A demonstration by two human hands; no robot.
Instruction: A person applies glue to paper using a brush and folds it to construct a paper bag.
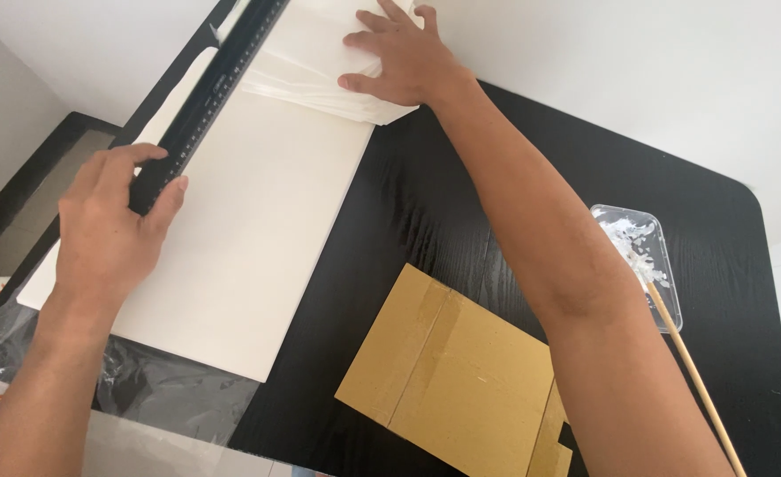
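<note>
The left hand [108,238] grips the near end of a long black ruler [209,97], its fingers [139,159] curled over the top edge and the thumb pressed against the side facing the sheet. The ruler lies slantwise along the left edge of a large white sheet [249,230], running from the hand up toward the far left corner of the worktop [426,212]. The sheet lies flat on the black worktop, its near left corner hanging over a piece of clear plastic wrap [161,389] at the worktop's edge.

The right hand [404,57] reaches across to the far end of the sheet and rests palm down, fingers spread and flat, on a stack of thinner white papers [320,66] that lies on top of the large sheet. It presses on the stack rather than gripping it; nothing is closed in that hand.

Nearer the person, under the right forearm, a flat piece of brown cardboard [448,362] with a strip of tape down it lies on the worktop, apart from the white sheet. To the right, near the worktop's edge, sits a small clear plastic tray [660,243] with white paste in it, and a thin wooden stick [691,371] rests with one end in the tray, the other end pointing toward the person.
</note>
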